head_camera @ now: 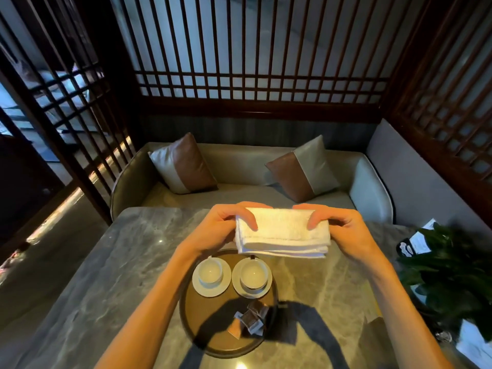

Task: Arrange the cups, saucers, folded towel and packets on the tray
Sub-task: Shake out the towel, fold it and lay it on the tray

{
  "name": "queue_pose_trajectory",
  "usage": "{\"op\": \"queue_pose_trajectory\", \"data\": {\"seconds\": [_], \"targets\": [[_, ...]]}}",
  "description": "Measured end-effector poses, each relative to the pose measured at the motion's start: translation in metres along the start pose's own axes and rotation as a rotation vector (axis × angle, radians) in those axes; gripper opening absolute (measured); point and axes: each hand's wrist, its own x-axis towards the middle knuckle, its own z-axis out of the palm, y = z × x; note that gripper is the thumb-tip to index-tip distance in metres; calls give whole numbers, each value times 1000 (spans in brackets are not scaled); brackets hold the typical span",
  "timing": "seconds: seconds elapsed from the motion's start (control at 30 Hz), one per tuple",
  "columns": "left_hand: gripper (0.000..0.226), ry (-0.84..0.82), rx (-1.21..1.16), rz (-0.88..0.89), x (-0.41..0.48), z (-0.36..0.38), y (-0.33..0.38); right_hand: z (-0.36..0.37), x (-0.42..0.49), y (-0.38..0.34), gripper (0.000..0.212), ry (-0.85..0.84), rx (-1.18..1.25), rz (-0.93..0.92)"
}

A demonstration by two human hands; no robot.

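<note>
Holding a folded white terry towel point(282, 231) by its two short ends, the left hand point(226, 225) and the right hand point(338, 227) each pinch it with the thumb on top and the fingers curled underneath, so that the towel hangs level in the air above the far edge of the round dark-brown tray point(191, 328). The tray rests on the grey marble table point(93, 275). On its far half sit two white round saucers side by side, the left saucer point(211, 287) and the right saucer point(251, 291), almost touching; each carries a small white cup, the left cup point(210, 271) and the right cup point(253, 274), upright and open. Nearer, on the right part of the tray, lies a small loose pile of brown and orange packets point(250, 319). Beyond the table stands a grey sofa point(239, 166) with two brown-and-grey cushions, and a green leafy plant point(450, 267) stands at the table's right edge.
</note>
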Motion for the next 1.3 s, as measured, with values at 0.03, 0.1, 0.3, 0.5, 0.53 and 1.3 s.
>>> {"op": "queue_pose_trajectory", "data": {"seconds": [0.03,0.1,0.3,0.5,0.53,1.3], "targets": [[27,4,0,4,3,5,1,-3,0,-1,54,6,1,-18],[28,18,5,38,10,14,1,-10,0,-2,59,32,19,-39],[43,78,-37,58,21,33,-5,-16,5,3,65,116,58,-93],[16,68,-204,-5,17,33,-6,-17,8,7,61,228,42,-85],[17,66,-308,-40,13,32,-6,-18,7,7,62,251,14,-92],[78,227,-97,-411,-29,57,-66,41,-39,61,75,171,187,406]]}}
